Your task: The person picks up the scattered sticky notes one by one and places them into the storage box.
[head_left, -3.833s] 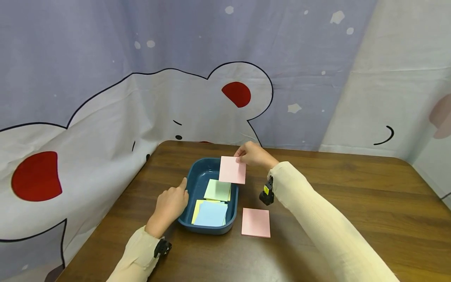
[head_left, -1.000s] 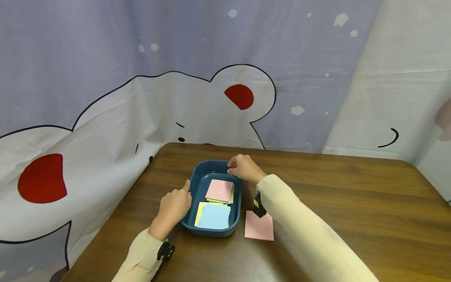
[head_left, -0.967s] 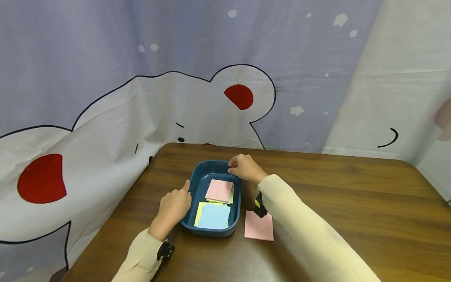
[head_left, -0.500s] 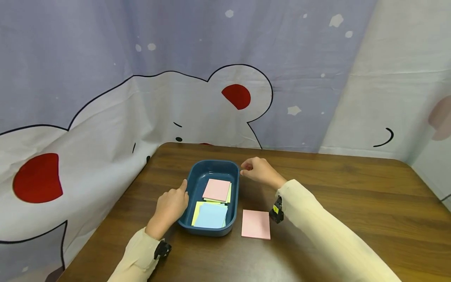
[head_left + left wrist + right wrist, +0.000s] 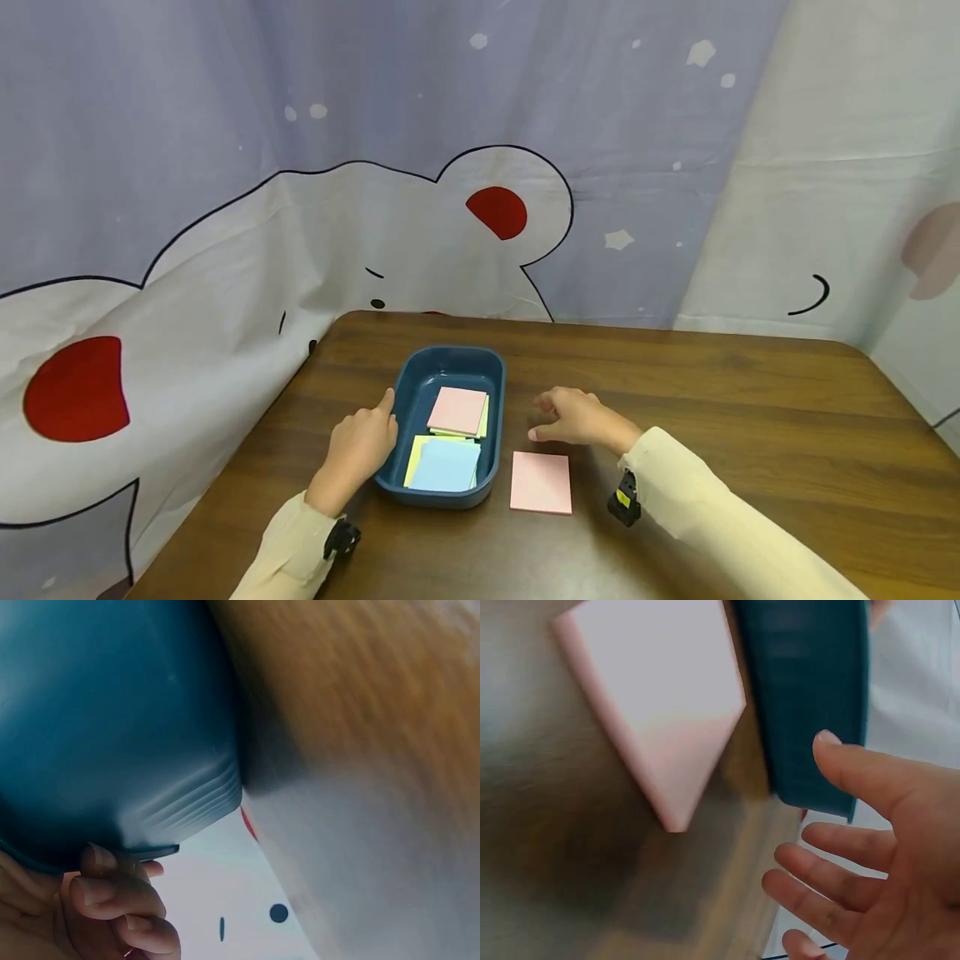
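Observation:
A dark blue plastic bin (image 5: 459, 362) stands on the table with two groups of sticky note pads inside. At its far end a pink pad (image 5: 458, 409) lies over green and yellow ones; nearer, a light blue pad (image 5: 446, 467) overlaps a yellow pad (image 5: 415, 463). My left hand (image 5: 360, 443) holds the bin's left rim, its curled fingers (image 5: 124, 904) right at the edge in the left wrist view. Another pink sticky note pad (image 5: 541, 482) lies flat right of the bin. Above that pad's far edge hovers my right hand (image 5: 576, 417), fingers spread and holding nothing.
The brown wooden table (image 5: 720, 417) extends to the right. A printed fabric curtain (image 5: 360, 225) hangs behind it and along its left side. Black wrist cameras sit on both cream sleeves (image 5: 697, 492).
A pink pad that my right hand held is now on the green pad in the bin. That hand has let go and moved right and nearer, above the other pink pad. My left hand stays.

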